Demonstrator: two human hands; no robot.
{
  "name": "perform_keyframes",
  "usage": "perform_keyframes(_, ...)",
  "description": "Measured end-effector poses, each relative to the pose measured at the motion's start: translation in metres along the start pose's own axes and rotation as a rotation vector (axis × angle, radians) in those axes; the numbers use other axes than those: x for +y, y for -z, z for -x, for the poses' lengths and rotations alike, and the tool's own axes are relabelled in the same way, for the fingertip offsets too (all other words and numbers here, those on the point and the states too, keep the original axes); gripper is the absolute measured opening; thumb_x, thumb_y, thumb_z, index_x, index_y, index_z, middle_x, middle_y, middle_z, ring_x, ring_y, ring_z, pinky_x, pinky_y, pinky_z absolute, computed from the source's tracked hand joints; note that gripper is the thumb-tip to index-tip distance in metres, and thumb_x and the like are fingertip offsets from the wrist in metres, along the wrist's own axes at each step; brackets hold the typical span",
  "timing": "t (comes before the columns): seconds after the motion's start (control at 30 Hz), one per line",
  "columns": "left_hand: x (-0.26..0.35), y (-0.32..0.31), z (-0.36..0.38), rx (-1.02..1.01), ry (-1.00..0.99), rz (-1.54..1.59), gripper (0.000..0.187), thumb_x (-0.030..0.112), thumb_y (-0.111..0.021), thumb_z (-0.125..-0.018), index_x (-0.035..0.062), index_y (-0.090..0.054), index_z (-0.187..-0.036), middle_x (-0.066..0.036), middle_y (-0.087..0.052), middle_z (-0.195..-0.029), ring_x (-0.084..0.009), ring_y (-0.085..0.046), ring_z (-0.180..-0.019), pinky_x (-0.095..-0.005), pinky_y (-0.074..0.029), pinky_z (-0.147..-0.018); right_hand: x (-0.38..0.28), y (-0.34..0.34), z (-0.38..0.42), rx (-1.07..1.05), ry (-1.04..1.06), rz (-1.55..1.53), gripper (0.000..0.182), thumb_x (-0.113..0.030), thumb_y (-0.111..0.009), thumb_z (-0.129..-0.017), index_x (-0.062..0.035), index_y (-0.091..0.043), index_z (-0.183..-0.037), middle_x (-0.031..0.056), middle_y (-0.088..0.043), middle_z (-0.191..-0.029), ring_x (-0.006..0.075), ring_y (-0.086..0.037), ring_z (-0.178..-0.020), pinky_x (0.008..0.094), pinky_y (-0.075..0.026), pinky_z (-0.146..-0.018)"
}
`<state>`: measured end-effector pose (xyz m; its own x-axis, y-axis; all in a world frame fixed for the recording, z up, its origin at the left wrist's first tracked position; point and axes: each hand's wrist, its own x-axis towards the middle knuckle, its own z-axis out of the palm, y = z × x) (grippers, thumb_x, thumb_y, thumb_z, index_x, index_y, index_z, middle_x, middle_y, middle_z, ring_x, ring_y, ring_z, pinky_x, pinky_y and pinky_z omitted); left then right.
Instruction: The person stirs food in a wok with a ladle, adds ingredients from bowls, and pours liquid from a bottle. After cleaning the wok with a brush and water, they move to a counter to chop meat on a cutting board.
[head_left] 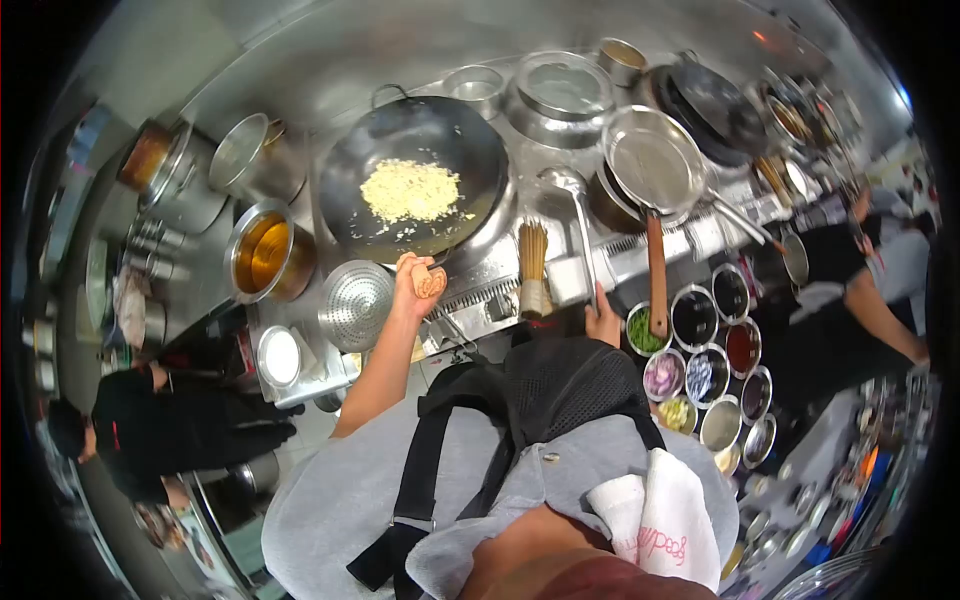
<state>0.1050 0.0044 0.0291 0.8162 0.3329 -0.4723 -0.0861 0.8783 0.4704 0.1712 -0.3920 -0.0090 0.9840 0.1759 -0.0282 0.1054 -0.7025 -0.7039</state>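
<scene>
A black wok stands on the stove, with chopped pale yellow food in its middle. My left hand is closed at the wok's near edge, round a light brown folded cloth. The wok's near handle is mostly hidden by this hand. On the right, my right hand grips the lower end of a long metal ladle. The ladle's bowl rests on the steel surface right of the wok. Between the hands lies a bamboo brush, touched by neither.
A perforated strainer and a pot of amber liquid are at left. A pan with a wooden handle and several small ingredient bowls are at right. People in black stand at left and right.
</scene>
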Motion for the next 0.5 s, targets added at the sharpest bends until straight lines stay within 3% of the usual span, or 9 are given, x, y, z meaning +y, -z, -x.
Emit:
perform_keyframes(0.03, -0.003, 0.004, -0.002, -0.047, -0.032, 0.004, 0.017, 0.012, -0.064, -0.079, 0.0233, -0.054, -0.088, -0.005, -0.062, -0.082, -0.0233, -0.060, -0.072, -0.0413, -0.052, -0.060, 0.008, -0.001, -0.005, 0.077, 0.128, 0.044, 0.058, -0.010, -0.058, -0.086, -0.0129, -0.041, -0.141, 0.0282, -0.060, -0.077, 0.0436, -0.061, -0.071, 0.0523, -0.045, -0.064)
perform_keyframes(0.1, -0.003, 0.008, 0.006, -0.093, 0.022, 0.065, 0.012, 0.010, -0.059, -0.084, 0.0214, -0.054, -0.083, -0.004, -0.059, -0.079, -0.0217, -0.059, -0.072, -0.0385, -0.052, -0.061, 0.014, -0.004, -0.006, 0.318, 0.298, 0.197, 0.041, -0.011, -0.062, -0.083, -0.0095, -0.058, -0.124, 0.0206, -0.060, -0.091, 0.0393, -0.058, -0.085, 0.0464, -0.048, -0.074)
perform_keyframes(0.13, -0.005, 0.030, -0.007, -0.382, 0.086, 0.203, 0.010, 0.013, -0.059, -0.086, 0.0220, -0.054, -0.086, -0.005, -0.060, -0.082, -0.0222, -0.060, -0.072, -0.0382, -0.053, -0.062, -0.019, 0.016, 0.001, 0.271, 0.219, 0.298, 0.038, -0.011, -0.062, -0.082, -0.0084, -0.060, -0.120, 0.0182, -0.059, -0.100, 0.0370, -0.057, -0.094, 0.0452, -0.048, -0.081)
perform_keyframes(0.17, 0.000, 0.047, -0.021, -0.422, 0.055, 0.001, 0.008, 0.018, -0.060, -0.087, 0.0224, -0.053, -0.090, -0.005, -0.060, -0.086, -0.0226, -0.059, -0.074, -0.0381, -0.053, -0.064, -0.035, 0.021, 0.010, 0.298, 0.137, 0.292, 0.036, -0.011, -0.062, -0.082, -0.0085, -0.061, -0.118, 0.0176, -0.059, -0.104, 0.0349, -0.058, -0.096, 0.0441, -0.048, -0.083)
perform_keyframes(0.23, 0.005, 0.032, -0.001, -0.123, -0.002, -0.077, 0.012, 0.024, -0.058, -0.087, 0.0169, -0.055, -0.096, -0.007, -0.059, -0.089, -0.0248, -0.055, -0.070, -0.0390, -0.051, -0.065, -0.051, 0.020, 0.037, 0.357, 0.125, 0.159, 0.033, -0.014, -0.061, -0.083, -0.0090, -0.063, -0.116, 0.0180, -0.058, -0.109, 0.0345, -0.054, -0.107, 0.0432, -0.045, -0.093)
perform_keyframes(0.27, 0.010, 0.041, -0.009, -0.227, 0.054, -0.180, 0.022, 0.029, -0.055, -0.089, 0.0078, -0.055, -0.095, -0.008, -0.058, -0.086, -0.0259, -0.055, -0.070, -0.0401, -0.051, -0.065, -0.054, 0.018, 0.057, 0.317, 0.095, 0.114, 0.030, -0.015, -0.061, -0.084, -0.0088, -0.064, -0.113, 0.0165, -0.058, -0.109, 0.0355, -0.054, -0.107, 0.0442, -0.044, -0.094)
perform_keyframes(0.3, 0.020, 0.049, -0.018, -0.307, 0.250, 0.032, 0.032, 0.033, -0.052, -0.090, 0.0020, -0.055, -0.092, -0.009, -0.056, -0.080, -0.0255, -0.055, -0.070, -0.0402, -0.051, -0.066, -0.054, 0.016, 0.082, 0.323, 0.155, 0.100, 0.028, -0.016, -0.061, -0.085, -0.0084, -0.065, -0.111, 0.0159, -0.059, -0.110, 0.0352, -0.054, -0.107, 0.0427, -0.044, -0.094)
perform_keyframes(0.37, 0.027, 0.071, -0.056, -0.243, 0.159, -0.231, 0.027, 0.031, -0.056, -0.086, 0.0047, -0.057, -0.094, -0.010, -0.055, -0.075, -0.0240, -0.056, -0.071, -0.0374, -0.052, -0.065, -0.042, 0.006, 0.148, 0.189, 0.015, 0.028, 0.028, -0.018, -0.060, -0.086, -0.0103, -0.065, -0.112, 0.0154, -0.059, -0.101, 0.0335, -0.057, -0.099, 0.0415, -0.047, -0.088)
perform_keyframes(0.5, 0.037, 0.054, -0.031, -0.305, 0.303, -0.152, 0.026, 0.024, -0.063, -0.081, 0.0036, -0.058, -0.096, -0.010, -0.060, -0.082, -0.0243, -0.061, -0.078, -0.0361, -0.054, -0.069, 0.032, -0.041, 0.309, -0.027, -0.342, -0.014, 0.030, -0.026, -0.057, -0.087, -0.0075, -0.066, -0.109, 0.0183, -0.068, -0.099, 0.0369, -0.065, -0.089, 0.0459, -0.050, -0.080)
